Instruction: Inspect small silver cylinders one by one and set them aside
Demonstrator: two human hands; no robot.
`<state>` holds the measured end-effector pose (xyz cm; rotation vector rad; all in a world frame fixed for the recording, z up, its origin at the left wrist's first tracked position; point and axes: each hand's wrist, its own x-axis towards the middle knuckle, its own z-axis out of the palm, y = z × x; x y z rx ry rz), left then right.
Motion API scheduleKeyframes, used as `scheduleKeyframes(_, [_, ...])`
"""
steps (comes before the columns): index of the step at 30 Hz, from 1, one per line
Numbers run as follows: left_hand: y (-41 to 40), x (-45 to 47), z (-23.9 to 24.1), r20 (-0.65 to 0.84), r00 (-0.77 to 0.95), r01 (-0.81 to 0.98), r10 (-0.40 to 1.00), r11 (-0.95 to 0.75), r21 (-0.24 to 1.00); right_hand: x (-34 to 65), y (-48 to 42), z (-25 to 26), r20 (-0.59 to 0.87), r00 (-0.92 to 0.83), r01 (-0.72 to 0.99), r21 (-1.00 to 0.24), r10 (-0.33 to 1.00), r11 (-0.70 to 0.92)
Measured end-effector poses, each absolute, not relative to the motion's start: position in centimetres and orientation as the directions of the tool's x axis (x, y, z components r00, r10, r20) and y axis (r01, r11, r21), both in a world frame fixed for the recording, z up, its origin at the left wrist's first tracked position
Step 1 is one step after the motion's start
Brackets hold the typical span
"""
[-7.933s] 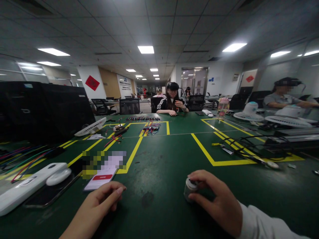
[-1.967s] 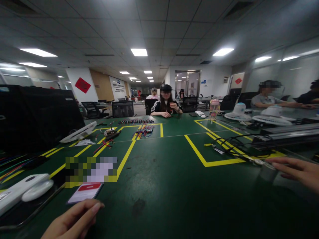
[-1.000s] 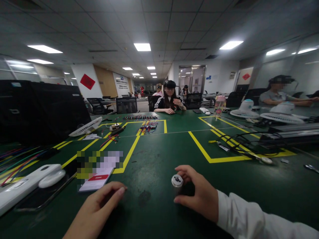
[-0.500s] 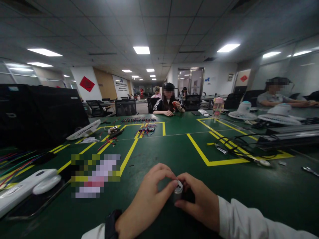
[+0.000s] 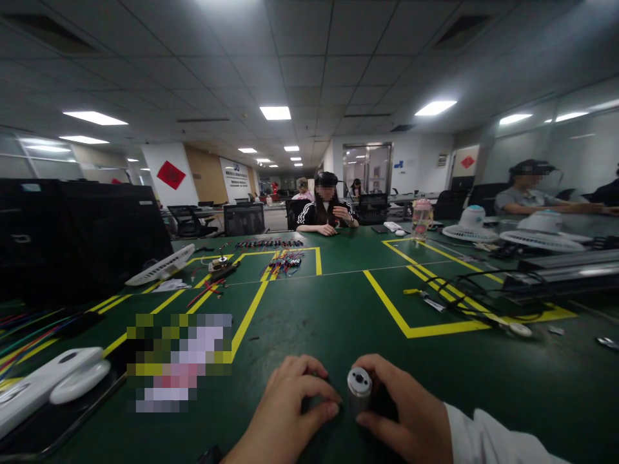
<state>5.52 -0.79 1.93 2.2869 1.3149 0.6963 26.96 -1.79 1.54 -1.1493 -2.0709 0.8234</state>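
A small silver metal cylinder [image 5: 359, 390], with dark holes in its round end face, stands upright near the table's front edge. My right hand [image 5: 403, 409] grips it from the right, thumb on the near side and fingers behind. To the left of the cylinder, a little apart from it, is my left hand [image 5: 293, 406]. Its thumb and index fingertips come together in a pinch, and the other fingers are curled. Whether something small is between those fingertips cannot be made out.
Left are a white device [image 5: 62, 370], a dark phone [image 5: 29, 438] and a black computer case [image 5: 82, 241]. Wire bundles [image 5: 285, 261] lie farther back. Black cables [image 5: 452, 293] and white fans [image 5: 471, 225] are on the right. A co-worker [image 5: 329, 206] sits opposite.
My left hand has let go of the cylinder's top and drawn away to the left. The cylinder stays in my right hand, its end face now uncovered. The view has tilted slightly up.
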Motion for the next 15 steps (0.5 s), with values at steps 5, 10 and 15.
scheduleKeyframes(5, [-0.7, 5.1, 2.1, 0.233, 0.428, 0.602, 0.873, -0.468, 0.647, 27.3, -1.8, 1.7, 0.236, -0.372, 0.502, -0.762, 0.898, 0.409])
scheduleKeyframes(10, [-1.0, 3.5, 2.3, 0.251, 0.328, 0.497, 0.911, -0.392, 0.774, 30.0, -1.5, 1.4, 0.282, -0.215, 0.565, -0.745, 0.935, 0.354])
scheduleKeyframes(15, [-2.2, 0.1, 2.0, 0.169, 0.166, 0.498, 0.972, -0.230, 0.836, 36.3, -0.2, 0.1, 0.389, -0.028, 0.728, -0.624, 0.921, 0.285])
